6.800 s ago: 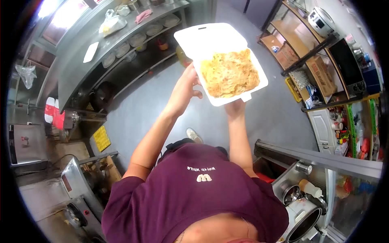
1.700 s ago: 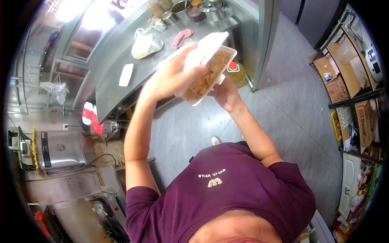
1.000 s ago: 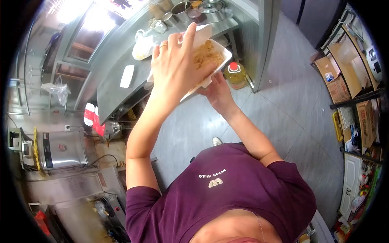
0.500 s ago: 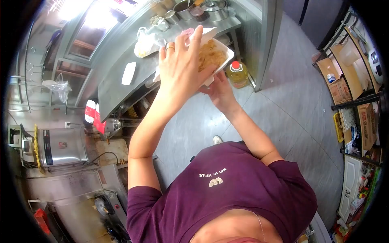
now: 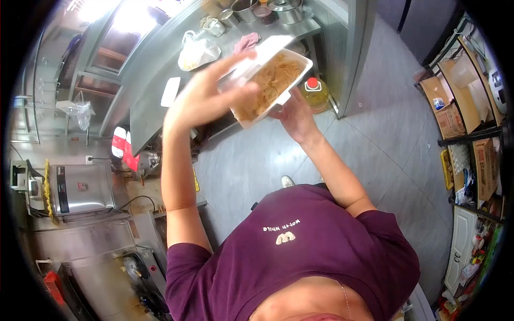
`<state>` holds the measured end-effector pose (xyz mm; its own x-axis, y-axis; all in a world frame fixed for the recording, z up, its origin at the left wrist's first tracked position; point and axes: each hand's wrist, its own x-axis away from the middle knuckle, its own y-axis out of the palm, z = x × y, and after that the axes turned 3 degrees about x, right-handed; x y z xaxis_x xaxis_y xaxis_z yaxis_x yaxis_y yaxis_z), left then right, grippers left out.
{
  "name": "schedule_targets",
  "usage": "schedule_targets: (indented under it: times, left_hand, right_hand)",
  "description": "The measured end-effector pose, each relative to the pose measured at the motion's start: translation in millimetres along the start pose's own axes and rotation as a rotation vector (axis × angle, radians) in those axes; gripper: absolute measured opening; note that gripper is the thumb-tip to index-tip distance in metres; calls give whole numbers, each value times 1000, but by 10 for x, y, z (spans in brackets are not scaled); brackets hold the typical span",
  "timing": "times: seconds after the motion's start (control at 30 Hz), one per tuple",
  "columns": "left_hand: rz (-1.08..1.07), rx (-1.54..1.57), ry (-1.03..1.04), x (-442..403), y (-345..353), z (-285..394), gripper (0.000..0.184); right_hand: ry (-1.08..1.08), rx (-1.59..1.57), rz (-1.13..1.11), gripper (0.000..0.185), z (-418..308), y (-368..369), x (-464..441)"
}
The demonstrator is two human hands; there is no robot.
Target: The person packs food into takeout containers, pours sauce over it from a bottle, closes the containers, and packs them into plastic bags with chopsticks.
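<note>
A white lidded takeaway box [image 5: 293,80] is held over the floor beside the steel counter, its lid [image 5: 270,47] standing up along the far side. Brown noodles [image 5: 273,83] fill it. From below and the right, my right hand [image 5: 297,117] supports the box, with some fingers hidden beneath it. At the box's left end is my left hand [image 5: 206,99], smeared by motion. Its thumb and fingers are spread apart and nothing shows between them. The thumb overlaps the box's edge; whether it touches, I cannot tell.
On the steel counter [image 5: 152,109] lie a white bag [image 5: 198,52], a pink cloth [image 5: 247,43], a white rectangular item [image 5: 171,92] and several pots [image 5: 286,10]. An oil bottle [image 5: 315,96] with a red cap stands on the floor. Shelves [image 5: 460,91] line the right side.
My left hand has moved left, off the top of the box, uncovering the noodles and the pink cloth. My right hand still supports the box, which has shifted slightly.
</note>
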<state>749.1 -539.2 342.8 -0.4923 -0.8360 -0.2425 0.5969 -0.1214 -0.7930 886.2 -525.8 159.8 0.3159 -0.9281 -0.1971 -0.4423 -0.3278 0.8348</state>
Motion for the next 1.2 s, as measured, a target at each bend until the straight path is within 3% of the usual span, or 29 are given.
schedule_targets:
  times: [0.03,0.13,0.17,0.3,0.5,0.7,0.8,1.0,1.2]
  left_hand:
    - [-168,75,-212,82,59,76,59]
    - [43,-694,10,214,618,156,57]
    - [134,-745,17,185,697,139,57]
    - [289,-720,10,98,721,62,49]
    - [540,-917,135,117,880,-138,46]
    - [607,-866,97,121,943,-221,53]
    - [604,-885,58,116,903,-167,46]
    - [698,-833,35,215,878,-384,40]
    - [674,-717,-50,292,646,-633,39]
  right_hand:
    - [2,36,36,50,17,16,-7]
    - [-45,74,-37,47,-71,127,-60]
    - [-117,140,-35,43,-40,90,-97]
    - [-18,149,108,33,-205,261,-221]
    - [-13,165,21,35,-207,311,-337]
    - [35,171,36,39,-84,237,-375]
    - [46,129,4,41,-79,246,-398]
    - [65,357,84,45,9,346,-478]
    - [81,246,-68,44,349,334,-750]
